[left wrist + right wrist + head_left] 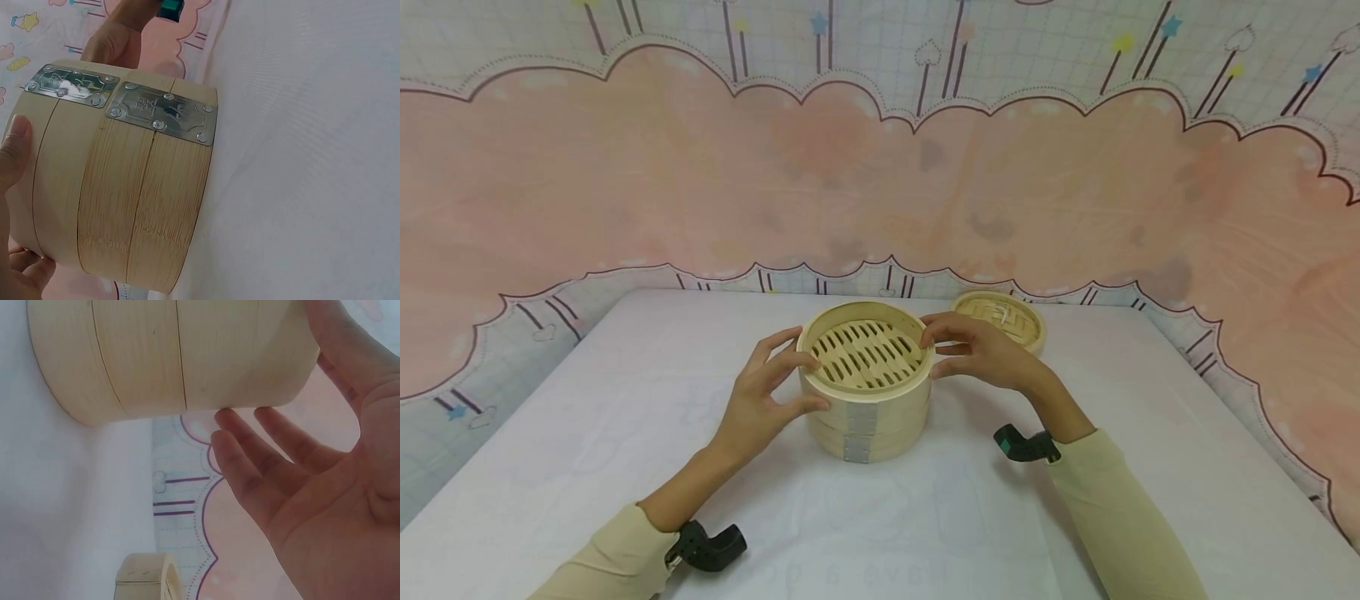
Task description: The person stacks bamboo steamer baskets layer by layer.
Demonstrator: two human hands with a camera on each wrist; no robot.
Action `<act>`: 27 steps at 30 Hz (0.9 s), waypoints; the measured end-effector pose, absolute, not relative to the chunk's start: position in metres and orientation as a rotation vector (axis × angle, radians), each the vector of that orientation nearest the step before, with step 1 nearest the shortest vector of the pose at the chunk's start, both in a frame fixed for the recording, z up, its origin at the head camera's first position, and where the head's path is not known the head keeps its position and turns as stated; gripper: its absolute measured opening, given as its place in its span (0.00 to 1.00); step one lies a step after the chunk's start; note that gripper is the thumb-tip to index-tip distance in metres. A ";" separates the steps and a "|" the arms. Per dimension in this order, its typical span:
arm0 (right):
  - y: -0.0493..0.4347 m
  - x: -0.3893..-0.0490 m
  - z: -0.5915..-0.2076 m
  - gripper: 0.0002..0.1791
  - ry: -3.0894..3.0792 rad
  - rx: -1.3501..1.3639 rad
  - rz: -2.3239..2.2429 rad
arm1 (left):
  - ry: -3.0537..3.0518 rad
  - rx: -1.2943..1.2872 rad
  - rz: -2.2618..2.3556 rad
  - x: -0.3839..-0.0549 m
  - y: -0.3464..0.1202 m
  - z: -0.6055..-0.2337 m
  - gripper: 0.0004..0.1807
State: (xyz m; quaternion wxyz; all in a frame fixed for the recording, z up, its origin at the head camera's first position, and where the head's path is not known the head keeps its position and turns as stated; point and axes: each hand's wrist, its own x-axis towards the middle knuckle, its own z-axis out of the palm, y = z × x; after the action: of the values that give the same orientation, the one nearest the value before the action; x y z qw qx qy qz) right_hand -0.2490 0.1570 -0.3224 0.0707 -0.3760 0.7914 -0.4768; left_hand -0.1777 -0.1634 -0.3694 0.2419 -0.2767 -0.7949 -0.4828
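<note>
A bamboo steamer [898,408] of two stacked round tiers stands upright on the white-covered table. Its slatted floor [868,354] shows through the open top in the head view. My left hand [758,398] grips the upper tier at the left, its thumb on the outer wall and a fingertip over the rim. Across from it, my right hand [981,352] holds the same tier's rim between fingers and thumb. Riveted metal plates [161,112] join the side of each tier in the left wrist view. Several right fingertips [228,415] touch the wall in the right wrist view.
Behind my right hand lies the round woven bamboo lid [1033,331], partly covered by that hand. A patterned pink and white cloth [700,183] hangs behind the table [625,400]. Each wrist carries a black camera [711,547].
</note>
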 end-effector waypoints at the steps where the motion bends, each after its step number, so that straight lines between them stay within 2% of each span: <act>1: 0.157 -0.249 -0.322 0.19 2.381 -1.125 -1.432 | -2.172 -0.759 -1.334 -0.178 -0.163 -0.370 0.25; 27: 0.158 -0.244 -0.322 0.19 2.391 -1.113 -1.424 | -2.154 -0.796 -1.374 -0.176 -0.163 -0.370 0.25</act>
State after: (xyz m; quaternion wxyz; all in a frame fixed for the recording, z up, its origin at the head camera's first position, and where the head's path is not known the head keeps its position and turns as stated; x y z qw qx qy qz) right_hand -0.2439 0.1577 -0.3217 0.0720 -0.3705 0.7956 -0.4740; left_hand -0.1761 -0.1632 -0.3697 0.2306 -0.2895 -0.7832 -0.4996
